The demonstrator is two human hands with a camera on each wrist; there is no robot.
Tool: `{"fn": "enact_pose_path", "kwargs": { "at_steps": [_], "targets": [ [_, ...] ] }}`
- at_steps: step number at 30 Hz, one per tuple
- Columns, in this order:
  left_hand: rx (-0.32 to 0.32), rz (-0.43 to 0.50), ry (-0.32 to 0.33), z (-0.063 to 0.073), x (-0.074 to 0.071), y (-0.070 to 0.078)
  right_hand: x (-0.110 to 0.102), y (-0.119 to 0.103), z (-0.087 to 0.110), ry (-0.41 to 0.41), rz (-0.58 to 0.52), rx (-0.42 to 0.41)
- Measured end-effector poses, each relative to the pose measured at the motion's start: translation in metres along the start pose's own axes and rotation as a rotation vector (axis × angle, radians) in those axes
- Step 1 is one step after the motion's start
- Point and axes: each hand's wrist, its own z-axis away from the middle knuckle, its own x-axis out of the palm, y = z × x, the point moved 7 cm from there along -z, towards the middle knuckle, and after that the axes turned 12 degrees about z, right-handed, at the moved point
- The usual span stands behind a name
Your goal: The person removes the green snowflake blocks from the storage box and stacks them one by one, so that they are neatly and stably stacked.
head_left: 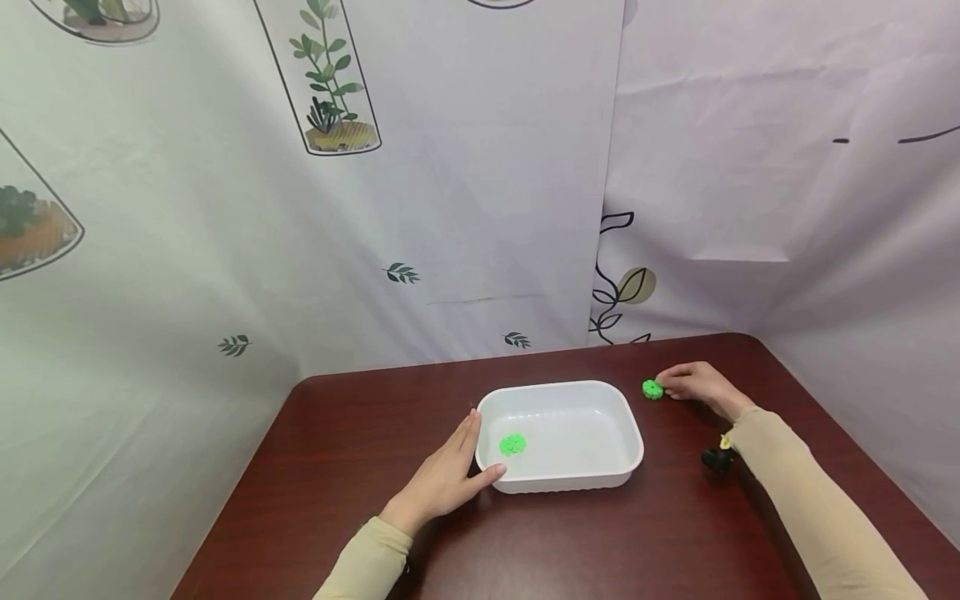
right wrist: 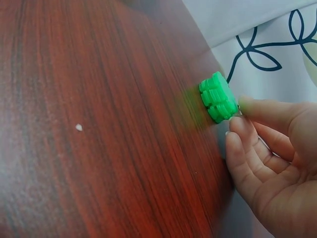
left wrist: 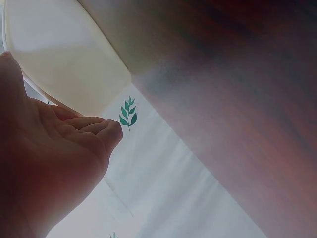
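Observation:
My right hand [head_left: 697,386] pinches a bright green stack of scalloped discs [right wrist: 218,98] between thumb and fingertips, close over the table to the right of the tray. The stack has a notched edge, like thin layers pressed together. A white rectangular tray [head_left: 562,482] stands in the middle of the table. Inside it, toward the left, lies a flat green scalloped piece [head_left: 513,444]. My left hand [head_left: 438,479] rests against the tray's left end, fingers straight along the side and thumb by the front corner. The left wrist view shows this hand [left wrist: 64,148] beside the pale tray wall [left wrist: 69,54].
A small dark object [head_left: 717,459] with a yellow-and-white flower-like top [head_left: 725,442] sits beside my right forearm. A tiny white speck [right wrist: 79,127] lies on the reddish-brown table [right wrist: 124,148]. Printed white cloth [head_left: 480,208] hangs right behind the table's back edge.

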Motion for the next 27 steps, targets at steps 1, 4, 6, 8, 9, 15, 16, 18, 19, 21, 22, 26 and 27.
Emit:
{"fn": "enact_pose_path", "kwargs": {
  "at_steps": [1,4,6,8,9,15,16,18,19,21,22,26,27],
  "targets": [
    [-0.002,0.0,-0.001,0.0,0.0,0.0,0.0,0.0,0.0,0.001,-0.001,0.002],
    [-0.012,-0.002,-0.008,0.0,0.0,-0.001,0.001,-0.001,0.0,-0.006,0.009,-0.005],
    [-0.012,-0.001,-0.008,0.0,0.0,-0.001,0.002,-0.001,0.0,-0.008,0.017,0.0],
    [-0.011,0.002,-0.007,0.0,0.0,0.0,0.002,-0.001,0.0,-0.009,0.027,0.007],
    [-0.008,0.004,-0.006,0.0,0.0,0.0,0.003,-0.001,0.0,-0.009,0.032,0.009],
    [0.003,0.008,0.001,0.0,0.0,0.0,0.002,0.0,0.0,-0.006,0.039,0.024],
    [0.005,0.007,0.002,0.0,0.0,0.0,0.002,-0.001,0.001,-0.004,0.036,0.023],
    [0.008,0.007,0.002,0.0,0.0,0.0,0.001,-0.001,0.001,-0.003,0.031,0.024],
    [0.008,0.005,0.001,0.0,0.0,0.0,0.0,-0.002,0.001,-0.003,0.031,0.022],
    [0.009,0.007,0.0,0.0,0.0,0.0,-0.002,-0.004,0.003,0.001,0.027,0.021],
    [0.008,0.006,-0.002,0.0,0.0,0.0,-0.003,-0.005,0.003,0.005,0.025,0.023],
    [0.003,0.006,-0.007,0.001,0.0,0.0,-0.009,-0.012,0.004,0.02,0.035,0.015],
    [0.0,0.003,-0.008,0.001,0.0,0.0,-0.011,-0.015,0.004,0.025,0.038,0.012]
  ]
}}
